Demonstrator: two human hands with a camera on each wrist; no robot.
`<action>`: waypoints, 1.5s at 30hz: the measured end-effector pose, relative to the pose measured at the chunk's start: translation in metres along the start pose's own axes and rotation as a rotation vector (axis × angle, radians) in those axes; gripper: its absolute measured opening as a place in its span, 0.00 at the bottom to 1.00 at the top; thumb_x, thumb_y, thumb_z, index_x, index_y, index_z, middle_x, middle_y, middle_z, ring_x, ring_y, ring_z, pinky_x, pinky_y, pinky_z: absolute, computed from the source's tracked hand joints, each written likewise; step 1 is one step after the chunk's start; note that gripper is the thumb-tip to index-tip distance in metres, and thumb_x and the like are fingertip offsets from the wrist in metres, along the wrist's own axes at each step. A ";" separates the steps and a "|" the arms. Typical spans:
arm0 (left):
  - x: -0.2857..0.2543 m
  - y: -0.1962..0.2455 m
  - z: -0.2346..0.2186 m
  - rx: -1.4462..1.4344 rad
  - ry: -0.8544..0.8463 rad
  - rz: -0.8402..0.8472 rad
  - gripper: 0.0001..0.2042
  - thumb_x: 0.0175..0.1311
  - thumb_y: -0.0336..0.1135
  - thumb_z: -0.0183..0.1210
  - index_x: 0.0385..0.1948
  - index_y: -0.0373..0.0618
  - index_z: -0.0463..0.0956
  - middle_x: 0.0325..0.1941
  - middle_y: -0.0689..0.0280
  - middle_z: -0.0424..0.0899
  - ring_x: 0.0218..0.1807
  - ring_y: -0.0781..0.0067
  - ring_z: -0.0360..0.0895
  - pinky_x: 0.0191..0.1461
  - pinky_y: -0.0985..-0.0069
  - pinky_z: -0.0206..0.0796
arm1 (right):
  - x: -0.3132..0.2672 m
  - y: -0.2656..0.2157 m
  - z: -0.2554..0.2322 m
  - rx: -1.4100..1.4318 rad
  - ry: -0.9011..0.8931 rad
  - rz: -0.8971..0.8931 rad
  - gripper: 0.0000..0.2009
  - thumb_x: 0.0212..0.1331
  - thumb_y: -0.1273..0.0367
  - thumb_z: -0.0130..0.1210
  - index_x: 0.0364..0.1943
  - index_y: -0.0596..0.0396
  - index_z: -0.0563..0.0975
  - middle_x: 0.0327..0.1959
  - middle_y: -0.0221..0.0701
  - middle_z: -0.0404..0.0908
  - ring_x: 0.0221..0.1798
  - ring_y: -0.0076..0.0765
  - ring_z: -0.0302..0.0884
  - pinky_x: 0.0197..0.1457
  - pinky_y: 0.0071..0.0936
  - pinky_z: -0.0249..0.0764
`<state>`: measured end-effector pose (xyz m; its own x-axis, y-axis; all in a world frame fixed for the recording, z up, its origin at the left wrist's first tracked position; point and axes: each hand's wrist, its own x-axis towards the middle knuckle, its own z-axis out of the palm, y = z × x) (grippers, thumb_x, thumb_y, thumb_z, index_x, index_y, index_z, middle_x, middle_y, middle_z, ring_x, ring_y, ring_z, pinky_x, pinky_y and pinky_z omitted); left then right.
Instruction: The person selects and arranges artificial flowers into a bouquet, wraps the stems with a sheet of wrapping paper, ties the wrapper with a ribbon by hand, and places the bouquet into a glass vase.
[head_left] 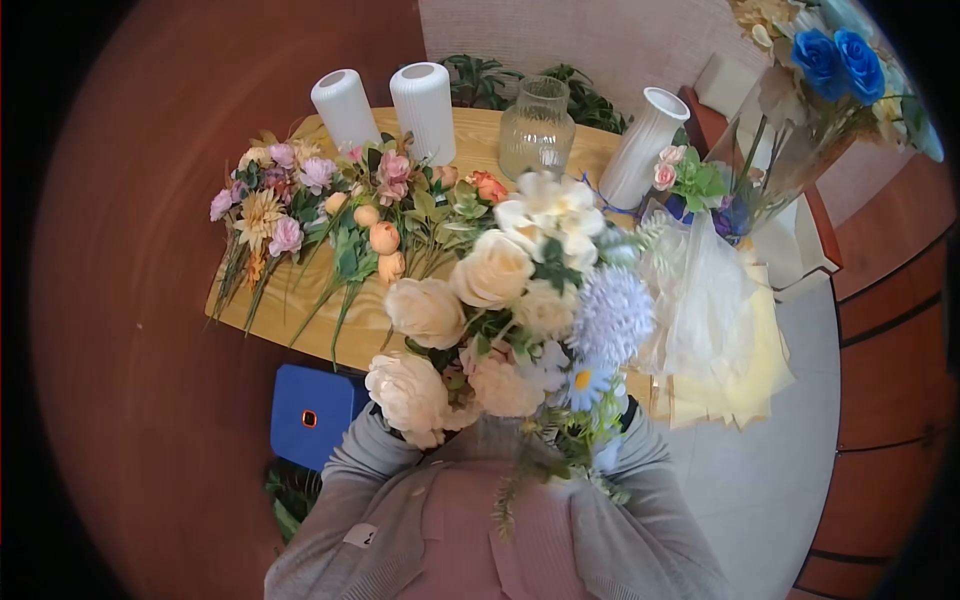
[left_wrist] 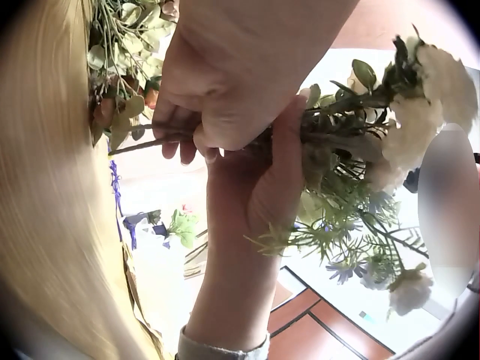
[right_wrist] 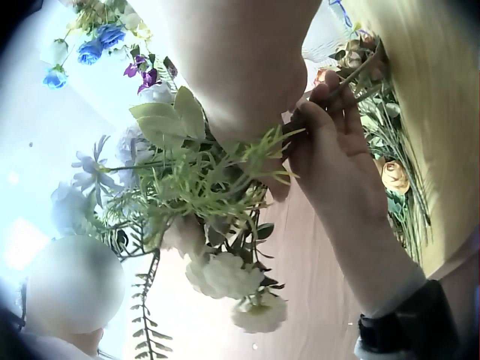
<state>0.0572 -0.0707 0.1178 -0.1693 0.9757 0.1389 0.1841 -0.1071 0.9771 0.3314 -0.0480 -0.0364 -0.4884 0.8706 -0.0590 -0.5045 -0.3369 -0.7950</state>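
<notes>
A full bouquet (head_left: 492, 268) of cream roses, white blooms, a lilac-blue ball flower and blue daisies is held upright in front of the chest. In the head view its blooms hide both hands. My left hand (left_wrist: 217, 82) curls its fingers round the thin stems (left_wrist: 142, 144) near their lower ends. Higher up, just under the flower heads, my right hand (right_wrist: 251, 75) grips the gathered stems, its thumb across them in the left wrist view. The two hands overlap closely. Feathery green sprigs (right_wrist: 217, 184) hang out at the bouquet's side.
On the wooden table (head_left: 345, 335) lie several loose flower stems (head_left: 258, 215). White vases (head_left: 423, 110) and a ribbed glass vase (head_left: 537, 135) stand at the back. Wrapping sheets (head_left: 710, 320) hang over the right edge, near blue roses (head_left: 835, 65). A blue box (head_left: 310, 415) is at the lower left.
</notes>
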 end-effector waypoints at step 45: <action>0.012 -0.002 0.032 -0.186 0.006 0.347 0.04 0.58 0.24 0.58 0.33 0.41 0.79 0.33 0.66 0.83 0.38 0.73 0.78 0.45 0.76 0.68 | 0.024 -0.008 0.040 -0.257 -0.014 -0.085 0.15 0.58 0.70 0.52 0.49 0.59 0.71 0.42 0.32 0.77 0.46 0.35 0.75 0.50 0.31 0.72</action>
<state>0.0857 -0.0530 0.1120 -0.1333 0.8743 0.4667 0.0531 -0.4639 0.8843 0.2956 -0.0390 -0.0074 -0.4623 0.8865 0.0216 -0.3477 -0.1588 -0.9241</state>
